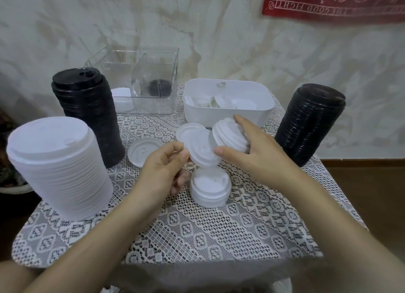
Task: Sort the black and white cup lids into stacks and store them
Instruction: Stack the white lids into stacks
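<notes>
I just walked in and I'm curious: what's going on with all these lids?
A person is sorting cup lids on a table. The left hand pinches a single white lid, and the right hand grips a short stack. A low stack sits beneath them. A tall white stack and two black stacks stand ready. The bin holds loose white lids.

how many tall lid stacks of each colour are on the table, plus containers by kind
tall black lid stacks: 2
tall white lid stack: 1
clear box: 1
white bin: 1
total: 5
</notes>
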`<action>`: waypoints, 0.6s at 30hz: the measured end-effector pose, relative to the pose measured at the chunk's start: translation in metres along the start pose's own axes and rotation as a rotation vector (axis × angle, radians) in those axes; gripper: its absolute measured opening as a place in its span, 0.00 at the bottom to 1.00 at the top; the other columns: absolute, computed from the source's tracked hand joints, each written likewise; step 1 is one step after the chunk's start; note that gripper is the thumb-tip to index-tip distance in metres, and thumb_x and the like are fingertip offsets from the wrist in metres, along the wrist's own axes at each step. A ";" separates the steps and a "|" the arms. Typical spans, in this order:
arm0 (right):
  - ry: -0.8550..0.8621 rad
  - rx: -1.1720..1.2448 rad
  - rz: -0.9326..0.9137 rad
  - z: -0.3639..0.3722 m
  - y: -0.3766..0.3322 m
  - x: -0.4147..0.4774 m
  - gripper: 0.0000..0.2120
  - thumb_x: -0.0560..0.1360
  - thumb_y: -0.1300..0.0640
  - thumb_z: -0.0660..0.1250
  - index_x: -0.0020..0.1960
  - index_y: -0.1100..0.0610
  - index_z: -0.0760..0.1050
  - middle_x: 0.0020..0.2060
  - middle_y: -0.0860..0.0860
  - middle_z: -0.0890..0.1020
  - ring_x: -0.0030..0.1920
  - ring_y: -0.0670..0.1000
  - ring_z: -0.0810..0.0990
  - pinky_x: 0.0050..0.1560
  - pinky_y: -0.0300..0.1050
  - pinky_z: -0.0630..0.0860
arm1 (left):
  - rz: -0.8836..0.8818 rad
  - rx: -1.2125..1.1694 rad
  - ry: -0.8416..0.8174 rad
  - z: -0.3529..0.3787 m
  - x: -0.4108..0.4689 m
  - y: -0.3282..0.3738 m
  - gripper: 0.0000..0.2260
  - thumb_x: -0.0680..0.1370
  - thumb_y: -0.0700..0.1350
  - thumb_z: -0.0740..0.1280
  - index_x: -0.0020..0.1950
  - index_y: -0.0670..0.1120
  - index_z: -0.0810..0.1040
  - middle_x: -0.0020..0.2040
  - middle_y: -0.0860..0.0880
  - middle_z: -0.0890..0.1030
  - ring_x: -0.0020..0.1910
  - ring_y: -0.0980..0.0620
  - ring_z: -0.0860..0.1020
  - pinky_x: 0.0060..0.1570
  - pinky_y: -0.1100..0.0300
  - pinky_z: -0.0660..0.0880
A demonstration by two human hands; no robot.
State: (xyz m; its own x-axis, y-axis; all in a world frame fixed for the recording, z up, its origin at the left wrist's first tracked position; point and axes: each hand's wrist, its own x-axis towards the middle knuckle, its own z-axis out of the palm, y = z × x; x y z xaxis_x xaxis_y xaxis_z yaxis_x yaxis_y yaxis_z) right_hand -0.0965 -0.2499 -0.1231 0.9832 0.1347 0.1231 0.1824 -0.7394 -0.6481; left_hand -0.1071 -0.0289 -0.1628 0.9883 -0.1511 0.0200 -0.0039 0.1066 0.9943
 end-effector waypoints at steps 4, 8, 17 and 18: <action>-0.031 -0.122 0.083 0.007 0.017 0.008 0.50 0.73 0.30 0.69 0.84 0.48 0.49 0.81 0.49 0.61 0.80 0.53 0.60 0.77 0.56 0.59 | -0.093 -0.039 0.095 -0.012 0.003 -0.004 0.08 0.85 0.40 0.63 0.61 0.44 0.79 0.34 0.49 0.71 0.26 0.57 0.67 0.23 0.66 0.62; -0.048 -0.175 0.116 0.016 0.026 0.012 0.50 0.74 0.33 0.71 0.84 0.47 0.48 0.81 0.49 0.60 0.80 0.54 0.60 0.76 0.54 0.61 | -0.128 0.029 0.104 -0.013 0.003 -0.005 0.12 0.84 0.41 0.64 0.64 0.53 0.80 0.32 0.53 0.73 0.27 0.56 0.68 0.24 0.64 0.64; -0.075 -0.229 0.109 0.016 0.027 0.010 0.47 0.75 0.38 0.72 0.84 0.45 0.49 0.80 0.49 0.60 0.79 0.54 0.62 0.75 0.51 0.61 | -0.021 0.486 0.004 -0.006 -0.010 0.005 0.25 0.73 0.64 0.68 0.69 0.63 0.75 0.44 0.60 0.78 0.32 0.66 0.76 0.37 0.65 0.69; -0.079 -0.230 0.110 0.015 0.026 0.010 0.46 0.76 0.38 0.72 0.84 0.45 0.48 0.80 0.49 0.60 0.79 0.54 0.62 0.75 0.51 0.61 | -0.009 0.538 -0.020 -0.005 -0.012 0.004 0.29 0.69 0.66 0.69 0.70 0.66 0.73 0.47 0.61 0.77 0.35 0.67 0.76 0.39 0.64 0.69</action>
State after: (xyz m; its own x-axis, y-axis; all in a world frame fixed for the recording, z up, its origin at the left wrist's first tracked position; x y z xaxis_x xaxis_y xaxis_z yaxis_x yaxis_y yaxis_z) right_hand -0.0823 -0.2581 -0.1504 0.9959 0.0902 -0.0036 0.0781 -0.8816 -0.4655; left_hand -0.1180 -0.0215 -0.1599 0.9856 -0.1689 0.0083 -0.0783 -0.4127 0.9075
